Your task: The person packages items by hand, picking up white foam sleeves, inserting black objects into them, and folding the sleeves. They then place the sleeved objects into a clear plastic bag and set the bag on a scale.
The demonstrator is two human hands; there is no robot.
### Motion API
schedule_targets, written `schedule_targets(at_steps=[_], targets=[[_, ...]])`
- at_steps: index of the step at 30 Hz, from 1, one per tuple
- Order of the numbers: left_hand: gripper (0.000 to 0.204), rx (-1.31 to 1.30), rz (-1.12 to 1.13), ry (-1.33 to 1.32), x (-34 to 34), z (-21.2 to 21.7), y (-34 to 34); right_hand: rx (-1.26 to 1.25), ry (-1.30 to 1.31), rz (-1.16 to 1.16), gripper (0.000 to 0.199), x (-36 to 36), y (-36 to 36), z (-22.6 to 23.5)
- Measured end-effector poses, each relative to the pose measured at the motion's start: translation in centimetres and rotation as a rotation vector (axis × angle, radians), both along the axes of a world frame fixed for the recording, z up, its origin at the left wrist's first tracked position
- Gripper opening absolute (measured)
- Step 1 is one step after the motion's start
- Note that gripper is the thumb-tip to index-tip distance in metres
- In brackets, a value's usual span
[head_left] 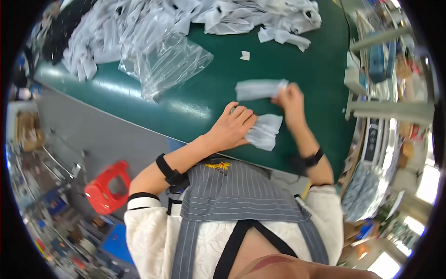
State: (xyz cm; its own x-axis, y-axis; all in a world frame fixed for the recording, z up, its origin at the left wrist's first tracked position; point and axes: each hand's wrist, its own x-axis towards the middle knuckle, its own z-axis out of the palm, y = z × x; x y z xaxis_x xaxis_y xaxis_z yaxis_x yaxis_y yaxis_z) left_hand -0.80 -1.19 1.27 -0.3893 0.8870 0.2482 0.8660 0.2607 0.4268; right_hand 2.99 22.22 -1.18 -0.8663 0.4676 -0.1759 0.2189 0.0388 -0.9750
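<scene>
My left hand point(231, 126) is closed on the left edge of a small, whitish translucent plastic piece point(265, 132), close to the table's near edge. The fingers are bent and the thumb is tucked low against the plastic. Farther off and to the right, my right hand point(291, 98) pinches one end of a second whitish strip-like plastic piece point(255, 89), which points leftward over the green table point(297, 65). That strip and the fingertips are somewhat blurred. Whether either piece is a bag or a sheet, I cannot tell.
A large heap of whitish plastic pieces point(153, 18) with dark spots covers the far side of the table. A clear plastic bag point(169, 63) lies before it. One small white scrap point(245, 56) sits mid-table. At left stands a red stool point(104, 190); at right, a pale metal arm point(392, 110).
</scene>
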Motion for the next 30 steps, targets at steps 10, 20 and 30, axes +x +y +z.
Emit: schedule_targets(at_steps=[10,20,30], targets=[[0.071,-0.007,-0.039,-0.137,-0.2,-1.7,-0.6,0.544,-0.111,0.472,0.046,5.5,-1.6,4.2],[0.079,0.078,0.022,-0.19,-0.9,-1.3,-4.3,1.07,0.081,0.817,0.097,5.4,-6.7,3.5],[0.062,-0.067,0.642,0.482,-10.0,3.8,-12.5,1.067,0.128,0.678,0.087,4.4,-8.1,1.8]])
